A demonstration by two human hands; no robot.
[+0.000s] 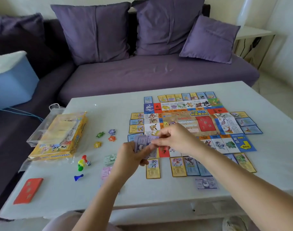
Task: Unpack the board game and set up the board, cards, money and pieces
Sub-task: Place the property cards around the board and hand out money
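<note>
You are at the money-sorting step: your left hand (131, 155) grips the purple banknotes (143, 141) while your right hand (173, 138) pinches the top note. Next, probably deal it onto the purple pile (206, 183).

A white low table (62, 189) stands in soft daylight, and a purple sofa (142, 72) runs along beyond its far edge, with three purple cushions (95, 30) propped upright against its back. On the sofa's left arm sits a blue box (10, 85) with a white lid. Past the sofa's right end, a small white side table (254, 33) stands against the pale wall (25, 4), above the light floor (279, 87).
</note>
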